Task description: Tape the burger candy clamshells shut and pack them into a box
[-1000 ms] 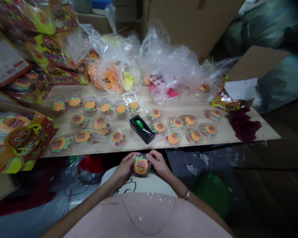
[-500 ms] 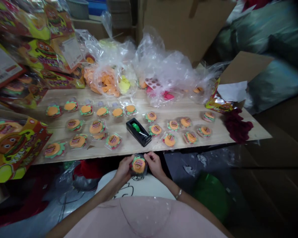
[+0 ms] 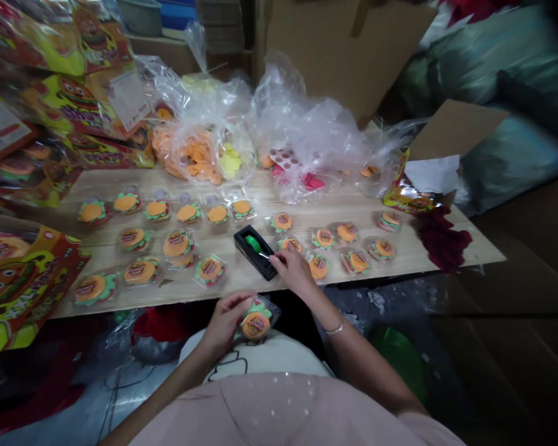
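Note:
My left hand (image 3: 227, 319) grips a clear plastic case with a gummy-style burger (image 3: 256, 323) in it, tilted in front of my lap at the table's edge. The burger has an orange bun, a printed label and a green frill. My right hand (image 3: 296, 269) reaches over the table edge to the front end of a black tape dispenser (image 3: 255, 253) holding a green-cored roll. Thumb and forefinger pinch the tape's end at the cutter; a small pale glint shows there, the strip itself barely visible. Around the dispenser lie several similar cased burgers (image 3: 211, 269).
Along the back of the wooden table (image 3: 232, 288) sit plastic bags of orange, yellow and pink pieces (image 3: 198, 152). Printed burger boxes (image 3: 23, 279) are stacked at left. An open carton (image 3: 413, 192) and a dark red cloth (image 3: 443, 238) lie at right.
My right hand has left the cased burger and moved up to the tape dispenser. My left hand keeps the case, now tilted and slightly lower.

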`<action>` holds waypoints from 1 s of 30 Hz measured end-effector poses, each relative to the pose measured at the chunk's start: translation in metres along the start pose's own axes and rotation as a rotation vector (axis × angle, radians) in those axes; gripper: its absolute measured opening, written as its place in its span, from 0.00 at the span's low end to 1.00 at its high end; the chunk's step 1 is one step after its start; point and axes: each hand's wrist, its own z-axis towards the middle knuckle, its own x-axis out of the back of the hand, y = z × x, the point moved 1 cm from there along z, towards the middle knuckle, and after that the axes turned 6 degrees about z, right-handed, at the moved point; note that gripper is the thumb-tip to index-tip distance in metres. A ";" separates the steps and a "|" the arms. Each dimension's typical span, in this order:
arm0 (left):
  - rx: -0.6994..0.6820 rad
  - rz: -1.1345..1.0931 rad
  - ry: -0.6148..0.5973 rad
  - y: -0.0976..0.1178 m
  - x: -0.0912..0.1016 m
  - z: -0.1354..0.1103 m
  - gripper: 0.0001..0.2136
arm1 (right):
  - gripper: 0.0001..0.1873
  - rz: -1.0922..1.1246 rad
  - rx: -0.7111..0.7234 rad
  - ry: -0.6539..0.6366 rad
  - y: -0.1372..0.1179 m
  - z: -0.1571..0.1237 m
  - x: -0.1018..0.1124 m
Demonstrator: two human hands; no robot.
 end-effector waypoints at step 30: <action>0.041 0.152 -0.181 0.041 0.004 0.005 0.10 | 0.13 0.252 0.145 -0.803 -0.023 -0.029 0.009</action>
